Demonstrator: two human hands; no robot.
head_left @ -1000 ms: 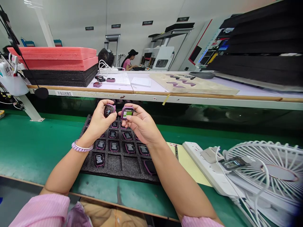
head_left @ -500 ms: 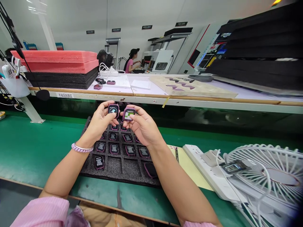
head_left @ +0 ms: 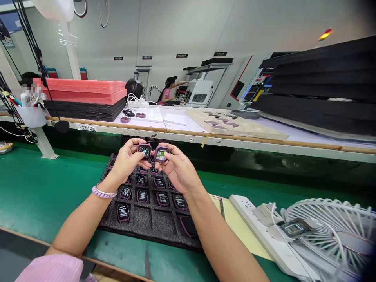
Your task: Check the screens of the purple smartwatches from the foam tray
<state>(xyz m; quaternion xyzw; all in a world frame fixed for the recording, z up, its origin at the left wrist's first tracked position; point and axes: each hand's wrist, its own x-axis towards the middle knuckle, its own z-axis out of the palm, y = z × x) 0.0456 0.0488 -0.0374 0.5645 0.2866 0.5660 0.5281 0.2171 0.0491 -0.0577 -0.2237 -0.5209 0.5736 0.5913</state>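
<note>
My left hand [head_left: 128, 159] grips a purple smartwatch [head_left: 144, 150] between thumb and fingers, its dark face lit with a small bright graphic. Close beside it, my right hand [head_left: 177, 164] holds another purple smartwatch [head_left: 161, 153] with a green and white screen, the thumb resting on the screen's edge. Both are strapless cases held above a black foam tray [head_left: 141, 219]. Several more watches sit in the tray's pockets, most showing lines of white text, such as one watch [head_left: 123, 212] at the front left. Two front pockets hold nothing. A dark-screened watch [head_left: 188, 226] lies at the front right, partly behind my right forearm.
A shelf [head_left: 176, 137] spans the bench behind the tray, bearing red foam sheets [head_left: 85, 92], loose watches and a beige tray [head_left: 249, 127]. On the right are yellow paper [head_left: 241, 227], a power strip [head_left: 255, 227] and a white fan [head_left: 337, 223]. A co-worker [head_left: 167, 92] sits beyond.
The view has tilted up, so everything appears lower in the picture. Both hands keep hold of their smartwatches, side by side. The co-worker in the background has stretched an arm towards the machine.
</note>
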